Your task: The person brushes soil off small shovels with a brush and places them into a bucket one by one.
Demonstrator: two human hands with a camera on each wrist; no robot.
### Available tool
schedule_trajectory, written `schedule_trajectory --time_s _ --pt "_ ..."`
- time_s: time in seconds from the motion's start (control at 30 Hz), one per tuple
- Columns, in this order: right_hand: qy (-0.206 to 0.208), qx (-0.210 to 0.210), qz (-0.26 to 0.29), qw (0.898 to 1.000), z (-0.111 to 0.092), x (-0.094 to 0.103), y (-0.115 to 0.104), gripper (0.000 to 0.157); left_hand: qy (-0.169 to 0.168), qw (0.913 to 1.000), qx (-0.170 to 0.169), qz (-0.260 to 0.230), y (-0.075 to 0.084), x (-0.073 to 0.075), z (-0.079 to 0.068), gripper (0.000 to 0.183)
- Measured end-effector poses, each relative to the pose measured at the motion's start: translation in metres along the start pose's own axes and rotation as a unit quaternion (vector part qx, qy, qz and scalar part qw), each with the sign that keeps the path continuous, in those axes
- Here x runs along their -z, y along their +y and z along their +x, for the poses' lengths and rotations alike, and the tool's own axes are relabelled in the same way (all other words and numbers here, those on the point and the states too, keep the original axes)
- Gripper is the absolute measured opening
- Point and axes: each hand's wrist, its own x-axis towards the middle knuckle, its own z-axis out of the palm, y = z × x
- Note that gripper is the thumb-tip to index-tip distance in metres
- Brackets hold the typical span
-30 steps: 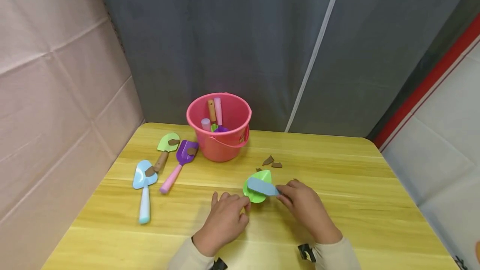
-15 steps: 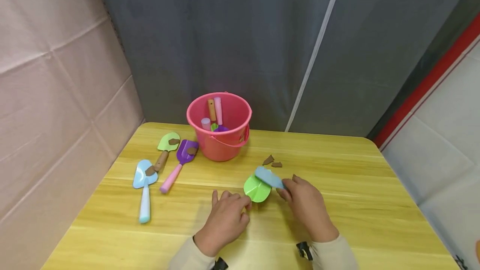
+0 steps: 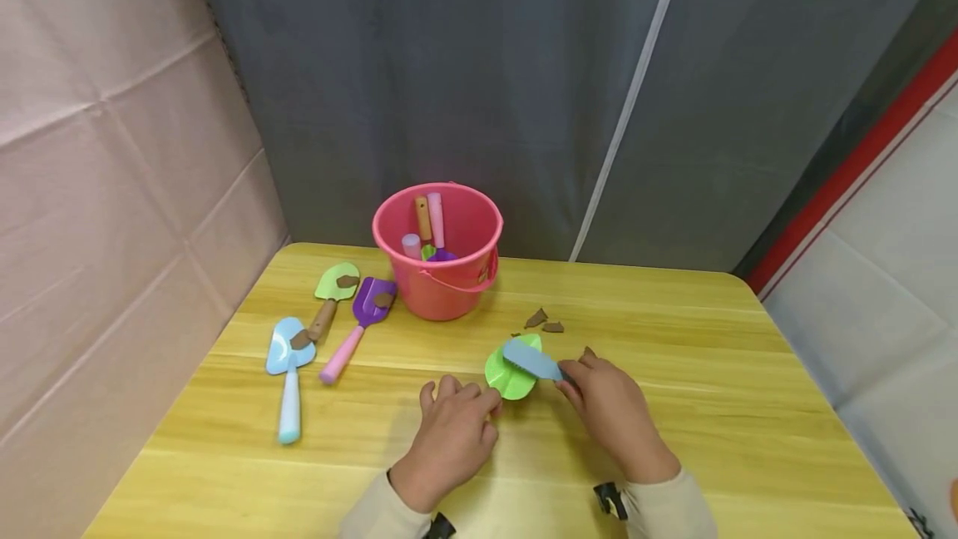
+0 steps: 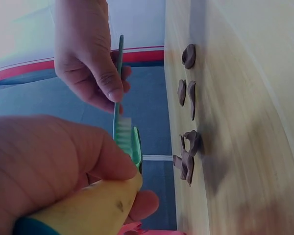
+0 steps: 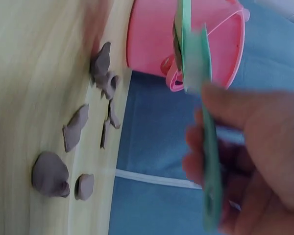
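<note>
In the head view, my left hand is beside a green leaf-shaped hand trowel held above the table. The left wrist view shows that hand gripping the trowel's yellow wooden handle. My right hand pinches a blue-green brush, which lies across the upper part of the trowel blade. Its pale bristles face the blade in the left wrist view; they are blurred in the right wrist view. Several brown clay-like pieces lie on the table under and beyond the hands.
A pink bucket with several tool handles inside stands at the back of the table. Left of it lie a purple scoop, a green trowel and a light blue trowel, with brown pieces on them. A grey curtain hangs behind.
The brush swept up and right across the trowel blade, then came back slightly left and down. The blade's tilt varied a little. My left hand has stayed in almost the same place.
</note>
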Motion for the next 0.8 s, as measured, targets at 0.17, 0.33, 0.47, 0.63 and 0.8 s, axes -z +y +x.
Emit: schedule_trajectory --time_s 0.17,0.33,0.47,0.63,0.8 --pt "0.038 -0.027 -0.007 0.999 0.0002 0.001 0.0035 0.021 0.002 1.0 0.002 0.006 0.0001 -0.0014 0.0006 0.018" --pt "-0.019 0.027 0.029 0.999 0.0003 -0.0001 0.0013 0.021 0.006 0.9999 -0.005 0.012 0.0021 -0.0017 0.0019 0.018" --pt "0.015 -0.021 0.005 1.0 -0.0008 0.0 0.0026 0.018 0.005 0.9997 -0.011 0.019 0.0036 -0.0009 0.0026 0.018" --pt "0.023 -0.014 0.018 0.999 0.0001 -0.0001 0.0026 0.021 -0.002 0.9997 -0.006 0.022 0.0039 -0.0007 0.0035 0.017" --pt "-0.011 -0.001 0.037 0.999 -0.0018 0.0 0.0008 0.022 -0.001 0.9998 -0.011 0.018 0.004 -0.0021 0.0042 0.018"
